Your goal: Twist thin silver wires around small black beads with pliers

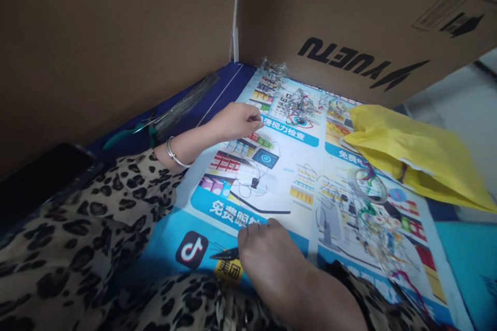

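My left hand is over the upper part of a printed poster sheet, its thumb and fingers pressed together. Whatever it may pinch is too small to make out. Lower down, my right hand is closed around a pair of pliers, whose dark pointed nose sticks out to the left while the handles are hidden by the hand. Beyond the left hand lies a tangled heap of thin wire pieces. Fine wire loops rest on the sheet between my two hands.
Cardboard walls stand behind and to the left. A yellow bag lies at right, beside a tape ring and tangled coloured wires. Straight wires, a teal-handled tool and a dark phone-like slab are at left.
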`<state>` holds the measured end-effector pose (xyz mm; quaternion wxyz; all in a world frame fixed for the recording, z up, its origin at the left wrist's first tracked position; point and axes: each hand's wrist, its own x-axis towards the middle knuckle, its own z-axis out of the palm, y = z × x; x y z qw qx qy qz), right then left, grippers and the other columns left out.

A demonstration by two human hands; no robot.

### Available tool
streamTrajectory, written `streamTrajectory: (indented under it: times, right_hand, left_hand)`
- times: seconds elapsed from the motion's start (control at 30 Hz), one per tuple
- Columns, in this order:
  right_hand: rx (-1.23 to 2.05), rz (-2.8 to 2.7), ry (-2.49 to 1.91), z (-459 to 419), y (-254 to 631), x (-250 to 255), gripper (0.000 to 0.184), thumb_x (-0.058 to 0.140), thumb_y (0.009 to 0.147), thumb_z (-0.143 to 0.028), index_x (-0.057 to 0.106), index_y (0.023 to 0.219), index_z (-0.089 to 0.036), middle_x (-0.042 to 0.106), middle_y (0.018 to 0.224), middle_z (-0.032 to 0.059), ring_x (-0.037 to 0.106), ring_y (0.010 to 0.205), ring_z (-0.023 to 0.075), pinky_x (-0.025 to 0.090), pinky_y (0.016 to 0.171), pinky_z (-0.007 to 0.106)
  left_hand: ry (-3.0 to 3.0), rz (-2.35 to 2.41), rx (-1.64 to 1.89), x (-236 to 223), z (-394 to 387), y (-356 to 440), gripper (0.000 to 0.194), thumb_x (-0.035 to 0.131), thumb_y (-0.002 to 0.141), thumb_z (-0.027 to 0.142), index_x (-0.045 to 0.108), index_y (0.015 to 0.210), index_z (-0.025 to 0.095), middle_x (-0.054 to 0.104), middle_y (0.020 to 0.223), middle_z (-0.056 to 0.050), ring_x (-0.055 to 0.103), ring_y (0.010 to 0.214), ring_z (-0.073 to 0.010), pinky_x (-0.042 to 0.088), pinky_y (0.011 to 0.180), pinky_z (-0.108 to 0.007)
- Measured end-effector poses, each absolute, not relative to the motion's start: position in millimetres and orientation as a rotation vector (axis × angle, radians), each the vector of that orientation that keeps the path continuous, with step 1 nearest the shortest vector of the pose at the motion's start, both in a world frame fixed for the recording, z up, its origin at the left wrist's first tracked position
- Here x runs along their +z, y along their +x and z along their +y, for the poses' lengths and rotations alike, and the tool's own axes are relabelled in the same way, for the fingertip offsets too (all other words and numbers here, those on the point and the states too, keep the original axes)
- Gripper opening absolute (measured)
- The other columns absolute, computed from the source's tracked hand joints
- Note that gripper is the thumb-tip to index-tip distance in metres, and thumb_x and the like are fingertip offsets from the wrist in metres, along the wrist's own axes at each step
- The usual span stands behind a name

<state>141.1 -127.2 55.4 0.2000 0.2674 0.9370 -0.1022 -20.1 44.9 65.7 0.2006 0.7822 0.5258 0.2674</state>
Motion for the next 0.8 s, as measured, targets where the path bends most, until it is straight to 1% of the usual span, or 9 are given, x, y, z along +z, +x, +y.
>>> streamTrajectory:
  times: [0.2,0.33,0.43,0.5,0.6,0.7,0.8]
  right_hand:
    - [-0.349,2.64,0.763,-124,143,51,0.009,0.055,0.069,-0.01,0.058,0.076,-0.014,0.064,0.072,0.0117,0.059,0.062,0.0223,0.042,0.057,0.035]
    - [-0.368,2.639,0.863,-119,147,62,0.009,0.053,0.073,-0.013,0.059,0.08,-0.015,0.063,0.072,0.0091,0.059,0.063,0.0225,0.04,0.057,0.034]
    - [-0.316,2.597,1.031,-115,148,68,0.009,0.053,0.076,-0.018,0.059,0.082,-0.015,0.063,0.073,0.0086,0.059,0.063,0.0229,0.039,0.057,0.035]
    - [-0.281,2.59,1.053,-115,147,68,0.009,0.053,0.077,-0.02,0.059,0.082,-0.014,0.062,0.073,0.0089,0.058,0.064,0.0234,0.04,0.057,0.035]
    - [-0.237,2.598,1.004,-117,144,65,0.007,0.053,0.076,-0.015,0.058,0.081,-0.014,0.061,0.071,0.0096,0.057,0.064,0.0241,0.04,0.056,0.036]
    - [-0.209,2.616,0.915,-120,141,61,0.01,0.051,0.074,-0.007,0.058,0.079,-0.013,0.061,0.071,0.0107,0.058,0.064,0.0243,0.043,0.055,0.036]
    - [-0.214,2.629,0.848,-121,140,57,0.011,0.05,0.075,-0.006,0.057,0.08,-0.013,0.062,0.072,0.0118,0.059,0.063,0.0238,0.044,0.056,0.037]
  left_hand:
    - [2.215,1.46,0.696,68,42,-18,0.015,0.058,0.078,0.025,0.067,0.073,0.015,0.061,0.064,0.001,0.052,0.058,-0.0099,0.032,0.053,-0.021]
    - [2.213,1.47,0.672,69,41,-17,0.016,0.057,0.078,0.027,0.067,0.074,0.015,0.062,0.065,0.0,0.053,0.059,-0.0104,0.032,0.052,-0.021]
    - [2.216,1.47,0.662,67,41,-16,0.016,0.056,0.078,0.027,0.067,0.075,0.016,0.063,0.066,0.001,0.053,0.06,-0.0109,0.032,0.053,-0.021]
    - [2.214,1.47,0.644,65,42,-16,0.016,0.056,0.078,0.028,0.067,0.075,0.017,0.063,0.066,0.001,0.053,0.06,-0.0113,0.033,0.053,-0.021]
    - [2.202,1.474,0.619,63,42,-16,0.016,0.056,0.078,0.028,0.067,0.075,0.017,0.064,0.067,0.0,0.054,0.062,-0.012,0.034,0.054,-0.022]
    - [2.198,1.479,0.589,62,42,-15,0.017,0.055,0.078,0.028,0.068,0.075,0.018,0.064,0.067,0.0,0.055,0.062,-0.0123,0.035,0.054,-0.022]
    - [2.209,1.469,0.568,62,42,-15,0.017,0.055,0.078,0.028,0.068,0.076,0.018,0.064,0.066,0.0,0.056,0.062,-0.0125,0.036,0.055,-0.022]
